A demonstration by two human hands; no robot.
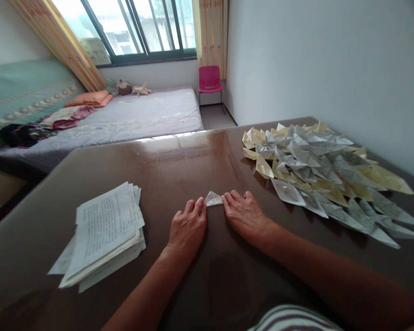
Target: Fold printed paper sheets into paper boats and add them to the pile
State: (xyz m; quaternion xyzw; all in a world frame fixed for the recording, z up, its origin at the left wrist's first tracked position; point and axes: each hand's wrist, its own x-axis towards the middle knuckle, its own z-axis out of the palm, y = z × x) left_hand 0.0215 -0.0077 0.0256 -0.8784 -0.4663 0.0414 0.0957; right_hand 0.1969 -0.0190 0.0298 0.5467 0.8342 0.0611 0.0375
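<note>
A small folded piece of printed paper (213, 198), peaked at the top, lies flat on the brown table between my hands. My left hand (189, 224) grips its left corner, the fingers pressed together against the tabletop. At the opposite corner my right hand (244, 214) holds the paper the same way, fingers bunched and pointing inward. My thumbs and the paper's outer corners are partly hidden under the fingers. To the right, a broad pile of folded paper boats (305, 158), white printed and cream, covers part of the table. Left of my hands sits a stack of printed sheets (105, 232), slightly fanned.
The glossy brown table (179, 172) reaches toward a bed (169, 108) with a pale sheet. A pink chair (209, 80) stands in the far corner below a curtain (212, 34). Along the right side runs a white wall (313, 55).
</note>
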